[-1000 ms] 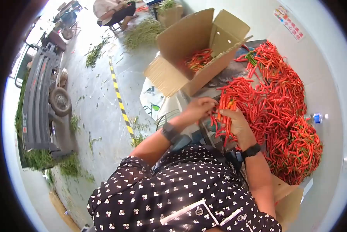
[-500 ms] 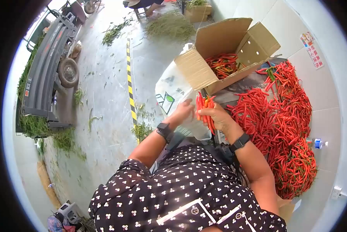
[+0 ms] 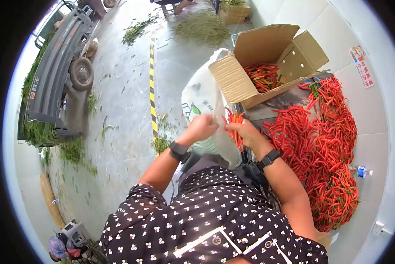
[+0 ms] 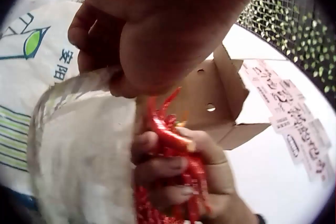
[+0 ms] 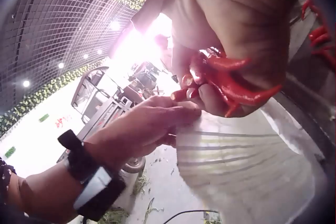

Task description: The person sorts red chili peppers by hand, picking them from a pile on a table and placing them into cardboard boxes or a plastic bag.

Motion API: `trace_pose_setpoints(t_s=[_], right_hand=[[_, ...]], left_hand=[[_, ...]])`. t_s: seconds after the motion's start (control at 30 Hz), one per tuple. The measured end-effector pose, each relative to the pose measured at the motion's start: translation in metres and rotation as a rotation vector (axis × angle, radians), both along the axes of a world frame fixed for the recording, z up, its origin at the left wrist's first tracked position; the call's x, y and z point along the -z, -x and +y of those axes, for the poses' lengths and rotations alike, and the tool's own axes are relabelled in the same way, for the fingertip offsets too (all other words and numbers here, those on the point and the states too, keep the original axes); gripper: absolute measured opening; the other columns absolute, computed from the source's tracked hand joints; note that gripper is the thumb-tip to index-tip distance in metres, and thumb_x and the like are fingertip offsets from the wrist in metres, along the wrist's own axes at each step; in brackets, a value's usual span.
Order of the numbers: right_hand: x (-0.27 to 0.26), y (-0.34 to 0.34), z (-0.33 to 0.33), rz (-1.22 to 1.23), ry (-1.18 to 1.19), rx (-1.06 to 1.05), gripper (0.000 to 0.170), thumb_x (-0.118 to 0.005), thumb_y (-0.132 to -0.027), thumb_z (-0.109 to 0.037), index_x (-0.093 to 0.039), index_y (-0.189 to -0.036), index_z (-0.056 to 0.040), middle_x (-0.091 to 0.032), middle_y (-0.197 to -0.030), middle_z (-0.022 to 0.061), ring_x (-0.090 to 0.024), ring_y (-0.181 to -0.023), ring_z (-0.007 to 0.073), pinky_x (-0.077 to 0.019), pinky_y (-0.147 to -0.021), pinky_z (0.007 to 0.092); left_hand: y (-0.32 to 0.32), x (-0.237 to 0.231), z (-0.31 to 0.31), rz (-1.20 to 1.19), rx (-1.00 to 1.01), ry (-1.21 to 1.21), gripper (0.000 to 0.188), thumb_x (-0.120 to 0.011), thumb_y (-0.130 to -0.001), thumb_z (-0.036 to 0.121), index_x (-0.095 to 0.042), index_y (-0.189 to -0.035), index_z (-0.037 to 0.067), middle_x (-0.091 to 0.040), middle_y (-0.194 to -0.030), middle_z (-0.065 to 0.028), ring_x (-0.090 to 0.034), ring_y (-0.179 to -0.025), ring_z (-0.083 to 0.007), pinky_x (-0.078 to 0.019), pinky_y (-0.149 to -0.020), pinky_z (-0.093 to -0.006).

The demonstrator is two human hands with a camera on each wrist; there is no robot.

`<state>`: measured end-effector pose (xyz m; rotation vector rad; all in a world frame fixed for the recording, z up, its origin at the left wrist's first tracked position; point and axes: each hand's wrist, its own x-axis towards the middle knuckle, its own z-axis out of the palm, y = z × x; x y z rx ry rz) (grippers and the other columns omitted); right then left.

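My right hand (image 3: 248, 132) grips a bunch of red chilli peppers (image 3: 235, 127), with a few orange ones among them. In the left wrist view its fingers wrap round the chillies (image 4: 170, 134). Close to its left, my left hand (image 3: 202, 127) pinches the edge of a white woven sack (image 3: 197, 94) printed with a green leaf. The right wrist view shows this left hand (image 5: 147, 124) at the sack's rim, just under the chillies. The sack's mouth lies below both hands; its inside is hidden.
Beyond the hands stands an open cardboard box (image 3: 232, 79) partly filled with chillies. A large heap of red chillies (image 3: 320, 158) spreads along the wall at right, with a plastic bottle (image 3: 361, 171) beside it. A grey cart (image 3: 47, 83) stands at far left.
My right hand has lifted the chillies from the heap's edge leftward to the sack. My left hand has moved away from the bunch and taken hold of the sack's edge. The head view has shifted.
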<state>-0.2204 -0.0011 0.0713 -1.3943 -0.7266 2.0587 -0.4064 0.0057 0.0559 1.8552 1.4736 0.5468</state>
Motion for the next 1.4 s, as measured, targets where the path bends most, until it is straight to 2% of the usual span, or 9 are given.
trace_pose_setpoints(t_s=[0.2,0.37,0.47,0.67,0.9,1.13,1.2,1.3,1.4], right_hand=[[-0.004,0.02,-0.006,0.222,-0.186,-0.042,0.038,-0.064,-0.077,-0.021,-0.05,-0.107,-0.0017,-0.058,-0.092,0.0096,-0.058,-0.082,0.0139,-0.0464,-0.069,0.0252],[0.0,0.011,-0.004,-0.496,-0.521,-0.416,0.074,-0.065,-0.07,-0.033,-0.037,-0.122,0.011,-0.049,-0.116,0.0262,-0.048,-0.109,0.032,-0.0374,-0.092,0.0332],[0.01,-0.009,-0.007,-0.724,-0.643,-0.394,0.072,-0.064,-0.07,-0.033,-0.039,-0.12,0.0111,-0.048,-0.117,0.0272,-0.047,-0.111,0.0324,-0.0373,-0.092,0.0333],[-0.018,-0.053,-0.024,-0.493,-0.467,-0.332,0.065,-0.063,-0.072,-0.031,-0.043,-0.119,0.0076,-0.051,-0.115,0.0251,-0.051,-0.107,0.0303,-0.0395,-0.09,0.033],[-0.026,-0.134,-0.07,-0.234,-0.272,0.085,0.041,-0.057,-0.082,-0.023,-0.048,-0.114,0.0021,-0.059,-0.093,0.0092,-0.058,-0.077,0.0154,-0.047,-0.064,0.0262],[-0.021,-0.202,-0.131,-0.242,-0.09,0.69,0.029,-0.055,-0.085,-0.026,-0.052,-0.103,-0.0036,-0.06,-0.079,0.0068,-0.059,-0.069,0.0143,-0.0466,-0.058,0.0248],[-0.022,-0.207,-0.151,-0.237,-0.089,0.74,0.024,-0.053,-0.085,-0.026,-0.055,-0.098,-0.0055,-0.059,-0.076,0.0072,-0.058,-0.066,0.0138,-0.0463,-0.056,0.0244],[-0.01,-0.216,-0.172,-0.315,-0.007,0.378,0.027,-0.053,-0.085,-0.026,-0.057,-0.099,-0.004,-0.061,-0.079,0.0068,-0.06,-0.069,0.0152,-0.0489,-0.058,0.027],[-0.011,-0.205,-0.176,-0.477,-0.002,-0.064,0.027,-0.053,-0.085,-0.027,-0.06,-0.093,-0.0025,-0.062,-0.082,0.0069,-0.061,-0.069,0.0156,-0.0498,-0.059,0.028]], left_hand=[[0.017,-0.069,-0.045,-0.213,0.059,0.36,0.019,-0.056,-0.07,0.015,-0.055,-0.067,-0.003,-0.044,-0.047,-0.0052,-0.044,-0.047,-0.0067,-0.0356,-0.042,-0.0255],[0.023,-0.063,-0.054,-0.364,-0.031,0.457,0.018,-0.054,-0.075,0.015,-0.06,-0.073,-0.002,-0.052,-0.056,0.0015,-0.046,-0.05,-0.0047,-0.0371,-0.044,-0.0216],[0.03,-0.033,-0.042,-0.187,-0.061,0.318,0.029,-0.058,-0.074,0.023,-0.057,-0.066,-0.005,-0.049,-0.052,-0.0159,-0.049,-0.049,-0.0149,-0.0411,-0.05,-0.0321],[-0.016,-0.096,-0.018,0.379,0.148,0.025,0.04,-0.061,-0.074,0.038,-0.059,-0.064,0.0,-0.056,-0.059,-0.0174,-0.056,-0.058,-0.0317,-0.0436,-0.054,-0.0387],[-0.113,-0.148,-0.008,0.161,0.515,-0.26,0.028,-0.058,-0.077,0.03,-0.057,-0.065,0.004,-0.056,-0.059,-0.0133,-0.057,-0.06,-0.0313,-0.0435,-0.056,-0.0404],[-0.209,-0.062,0.011,0.162,0.836,-0.389,0.02,-0.059,-0.071,0.026,-0.059,-0.076,0.006,-0.06,-0.071,-0.0132,-0.058,-0.069,-0.0326,-0.0446,-0.06,-0.0418],[-0.219,-0.05,0.007,0.458,1.115,-0.122,0.021,-0.06,-0.068,0.025,-0.062,-0.08,0.007,-0.061,-0.076,-0.0134,-0.059,-0.072,-0.0317,-0.0454,-0.063,-0.0413],[-0.217,-0.035,0.0,0.392,1.593,-0.024,0.023,-0.059,-0.069,0.023,-0.064,-0.086,0.009,-0.062,-0.079,-0.0135,-0.059,-0.075,-0.0302,-0.0456,-0.065,-0.0403],[-0.219,-0.023,-0.019,0.399,1.634,0.066,0.028,-0.058,-0.069,0.022,-0.064,-0.094,0.011,-0.063,-0.083,-0.0128,-0.06,-0.077,-0.0295,-0.0455,-0.07,-0.0396]])
